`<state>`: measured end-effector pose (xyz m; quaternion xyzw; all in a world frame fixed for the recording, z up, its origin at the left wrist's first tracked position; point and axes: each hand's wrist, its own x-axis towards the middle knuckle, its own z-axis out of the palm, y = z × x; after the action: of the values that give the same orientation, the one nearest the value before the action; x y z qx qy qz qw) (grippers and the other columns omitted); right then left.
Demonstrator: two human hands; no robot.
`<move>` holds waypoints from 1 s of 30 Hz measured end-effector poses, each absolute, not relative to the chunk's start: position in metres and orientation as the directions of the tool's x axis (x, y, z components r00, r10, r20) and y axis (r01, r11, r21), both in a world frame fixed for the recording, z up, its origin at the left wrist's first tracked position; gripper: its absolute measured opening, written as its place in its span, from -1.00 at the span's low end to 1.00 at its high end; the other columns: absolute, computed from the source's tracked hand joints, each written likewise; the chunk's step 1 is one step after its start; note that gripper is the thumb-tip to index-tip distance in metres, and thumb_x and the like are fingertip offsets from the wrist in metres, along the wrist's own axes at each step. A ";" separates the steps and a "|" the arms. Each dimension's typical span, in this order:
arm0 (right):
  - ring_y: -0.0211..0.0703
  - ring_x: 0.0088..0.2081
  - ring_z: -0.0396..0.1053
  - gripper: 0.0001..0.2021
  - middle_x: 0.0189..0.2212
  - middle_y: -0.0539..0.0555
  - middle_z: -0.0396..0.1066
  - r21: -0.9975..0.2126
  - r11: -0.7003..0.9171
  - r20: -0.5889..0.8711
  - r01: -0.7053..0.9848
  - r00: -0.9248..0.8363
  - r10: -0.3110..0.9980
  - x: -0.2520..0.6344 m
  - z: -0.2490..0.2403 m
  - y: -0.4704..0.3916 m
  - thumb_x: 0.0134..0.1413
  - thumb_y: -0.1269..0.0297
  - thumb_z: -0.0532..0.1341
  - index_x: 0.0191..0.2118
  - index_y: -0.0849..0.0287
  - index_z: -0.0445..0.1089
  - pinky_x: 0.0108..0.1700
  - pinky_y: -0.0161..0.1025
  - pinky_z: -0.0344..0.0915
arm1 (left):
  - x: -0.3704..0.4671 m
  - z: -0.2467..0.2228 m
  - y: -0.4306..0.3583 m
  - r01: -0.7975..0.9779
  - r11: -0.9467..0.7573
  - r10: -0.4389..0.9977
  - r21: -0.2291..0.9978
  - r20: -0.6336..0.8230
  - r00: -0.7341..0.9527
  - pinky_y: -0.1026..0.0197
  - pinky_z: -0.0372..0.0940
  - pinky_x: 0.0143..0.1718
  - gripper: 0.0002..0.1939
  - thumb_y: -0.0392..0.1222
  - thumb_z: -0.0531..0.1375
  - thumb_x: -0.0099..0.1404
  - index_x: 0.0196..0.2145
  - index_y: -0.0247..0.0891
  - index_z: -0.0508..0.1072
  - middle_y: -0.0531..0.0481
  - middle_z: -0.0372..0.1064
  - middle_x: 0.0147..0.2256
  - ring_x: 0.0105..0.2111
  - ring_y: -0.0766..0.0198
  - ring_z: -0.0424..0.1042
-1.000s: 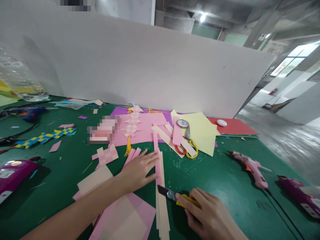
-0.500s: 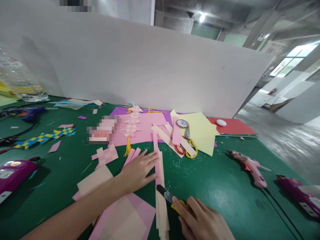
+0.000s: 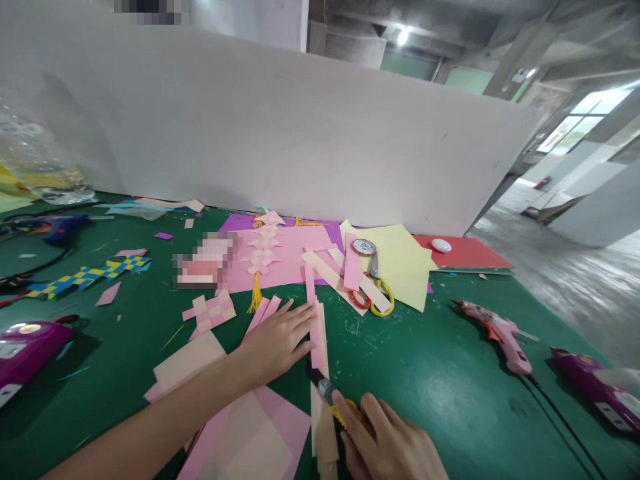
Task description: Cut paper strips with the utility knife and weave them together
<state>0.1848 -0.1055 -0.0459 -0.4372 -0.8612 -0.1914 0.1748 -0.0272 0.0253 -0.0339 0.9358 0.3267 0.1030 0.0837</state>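
My left hand [image 3: 278, 333] lies flat with its fingers spread, its fingertips pressing on a narrow pink paper strip [image 3: 314, 341]. Beneath that strip runs a stack of cream paper strips [image 3: 324, 407]. My right hand [image 3: 387, 437] grips a yellow utility knife [image 3: 324, 387] with a dark blade, whose tip is at the near end of the pink strip. Under my left forearm are cream and pink paper sheets [image 3: 250, 440]. A small woven pink paper piece [image 3: 213, 312] sits left of my left hand.
Scissors [image 3: 383, 300] and a tape roll [image 3: 364, 247] lie among papers at the back. A pink glue gun [image 3: 500, 333] and a purple device [image 3: 600, 387] are on the right. A blue-yellow woven strip [image 3: 90, 275] and another purple device [image 3: 30, 353] are on the left.
My right hand has moved a little to the left with the knife, its blade tip shifting across the pink strip's near end. My left hand has stayed in place.
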 end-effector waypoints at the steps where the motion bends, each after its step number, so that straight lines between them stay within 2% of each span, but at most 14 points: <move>1: -0.30 -0.61 0.34 -0.64 -0.49 0.03 0.34 0.179 0.542 0.466 0.821 -0.556 0.688 0.186 -0.046 -0.106 0.06 0.39 0.03 -0.02 0.19 0.36 -0.73 -0.39 0.08 | -0.028 -0.034 0.025 0.591 -0.775 0.625 0.223 0.140 0.768 -0.02 -0.11 0.23 -0.50 0.03 -0.13 0.40 0.22 -0.20 0.07 -0.07 0.01 0.23 0.23 0.16 0.00; 7: -0.32 -0.62 0.33 -0.64 -0.52 0.00 0.32 0.186 0.518 0.451 0.835 -0.541 0.710 0.191 -0.045 -0.109 0.07 0.38 0.01 -0.02 0.15 0.36 -0.73 -0.40 0.06 | -0.029 -0.035 0.025 0.584 -0.780 0.618 0.227 0.125 0.776 -0.02 -0.13 0.24 -0.48 0.05 -0.13 0.40 0.22 -0.21 0.06 -0.05 -0.03 0.25 0.24 0.16 -0.03; 25: -0.33 -0.61 0.34 -0.65 -0.49 0.03 0.34 0.223 0.494 0.463 0.840 -0.537 0.705 0.189 -0.039 -0.109 0.13 0.38 -0.03 -0.04 0.16 0.38 -0.72 -0.43 0.08 | -0.029 -0.035 0.026 0.573 -0.779 0.618 0.254 0.154 0.771 -0.04 -0.12 0.23 -0.48 0.04 -0.10 0.39 0.22 -0.20 0.07 -0.07 0.01 0.23 0.23 0.14 0.00; 30: -0.32 -0.62 0.34 -0.66 -0.51 0.02 0.34 0.198 0.477 0.467 0.856 -0.511 0.722 0.190 -0.037 -0.115 0.14 0.40 -0.03 -0.05 0.16 0.39 -0.73 -0.42 0.10 | -0.029 -0.033 0.025 0.583 -0.774 0.622 0.246 0.129 0.772 -0.04 -0.13 0.23 -0.48 0.04 -0.11 0.39 0.22 -0.20 0.06 -0.06 -0.02 0.24 0.24 0.15 -0.03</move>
<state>0.1897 -0.1149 -0.0370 -0.4674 -0.8441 -0.2070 0.1617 -0.0287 0.0252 -0.0330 0.9363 0.3219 0.1021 0.0964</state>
